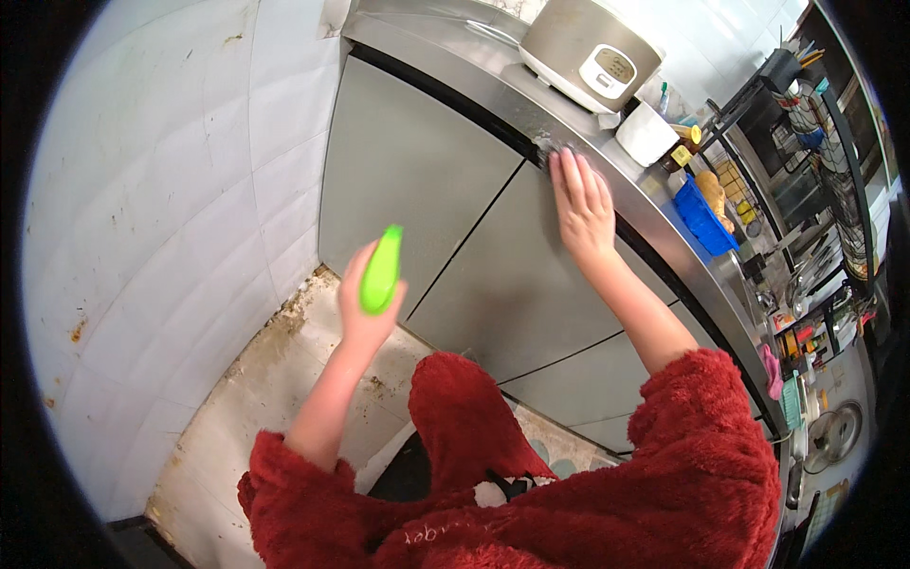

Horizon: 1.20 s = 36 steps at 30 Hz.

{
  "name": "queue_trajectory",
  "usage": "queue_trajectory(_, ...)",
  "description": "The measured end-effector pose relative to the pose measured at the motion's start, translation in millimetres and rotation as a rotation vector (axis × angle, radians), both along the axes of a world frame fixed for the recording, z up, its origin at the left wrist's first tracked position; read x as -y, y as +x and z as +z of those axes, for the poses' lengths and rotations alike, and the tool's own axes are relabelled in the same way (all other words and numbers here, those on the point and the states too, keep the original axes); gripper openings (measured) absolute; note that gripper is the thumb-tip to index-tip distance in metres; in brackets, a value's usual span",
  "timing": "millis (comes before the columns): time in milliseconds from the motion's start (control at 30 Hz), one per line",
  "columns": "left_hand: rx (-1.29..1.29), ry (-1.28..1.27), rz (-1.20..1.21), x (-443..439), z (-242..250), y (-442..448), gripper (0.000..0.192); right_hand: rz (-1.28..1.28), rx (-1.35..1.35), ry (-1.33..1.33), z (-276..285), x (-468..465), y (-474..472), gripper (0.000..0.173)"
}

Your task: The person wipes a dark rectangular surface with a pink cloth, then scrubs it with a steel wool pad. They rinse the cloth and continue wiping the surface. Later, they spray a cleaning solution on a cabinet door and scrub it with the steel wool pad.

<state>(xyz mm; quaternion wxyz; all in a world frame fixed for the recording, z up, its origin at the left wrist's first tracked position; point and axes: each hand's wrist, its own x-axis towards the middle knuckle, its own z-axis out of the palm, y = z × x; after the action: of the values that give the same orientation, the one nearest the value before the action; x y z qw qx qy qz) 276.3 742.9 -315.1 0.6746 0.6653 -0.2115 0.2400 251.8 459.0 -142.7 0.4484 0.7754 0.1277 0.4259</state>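
My left hand (364, 306) is wrapped around a bright green spray bottle (382, 274), seen from above and blurred; most of its body is hidden. It is held in front of the grey cabinet doors (419, 156), above the floor near the tiled wall. My right hand (584, 199) presses a dark grey scouring pad (553, 151) against the front edge of the stainless steel countertop (625, 167). The fingers lie flat over the pad and cover much of it. A little whitish foam or wet residue shows beside the fingertips, near the black recess under the counter edge.
On the counter stand a rice cooker (593, 53), a white container (645, 134), a bottle with a yellow cap (682, 151) and a blue basket (704, 217) holding ginger-like roots. Farther right is a black rack (846, 156). A stained tiled wall (156, 235) bounds the left.
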Motion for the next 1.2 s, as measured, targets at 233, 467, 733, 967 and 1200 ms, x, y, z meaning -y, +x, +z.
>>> queue_trajectory(233, -0.088, 0.278, 0.255, -76.2, -153.4, -42.2, 0.055, -0.052, 0.028, -0.119, 0.4, -82.4, 122.0, 0.062)
queue_trajectory(467, -0.201, 0.254, 0.155, -108.6, -200.7, -49.6, 0.052, -0.075, -0.056, -0.006, -0.2, -25.2, 33.3, 0.062)
queue_trajectory(733, -0.254, 0.277, 0.163, -121.1, -197.1, -58.6, 0.051, 0.092, -0.149, 0.220, 21.9, -24.8, -6.0, 0.062)
queue_trajectory(967, -0.264, 0.238, 0.129, -114.0, -198.8, -63.5, 0.051, 0.154, -0.296, 0.126, 32.6, -73.8, 77.9, 0.057)
queue_trajectory(1200, -0.426, 0.207, 0.101, -124.4, -208.5, -75.7, 0.052, -0.034, -0.321, 0.186, 34.4, -11.9, -28.2, 0.066)
